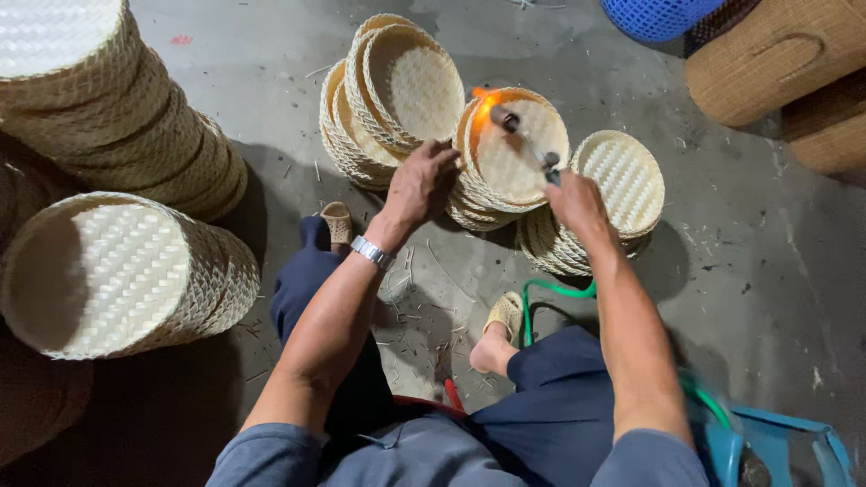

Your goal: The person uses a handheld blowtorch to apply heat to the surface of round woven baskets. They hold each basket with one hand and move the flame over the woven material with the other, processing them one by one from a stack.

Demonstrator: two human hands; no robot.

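Left hand [422, 183] grips the rim of the tilted woven tray [516, 149]; right hand [575, 200] clasps the gas torch [528, 144] — flame (orange) at the tray's upper-left rim, nearer the left hand.

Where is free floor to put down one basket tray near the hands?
Bare floor lies right of the right-hand tray stack, and above the left tray stack. It is crowded between the left hand and right hand holding the torch.
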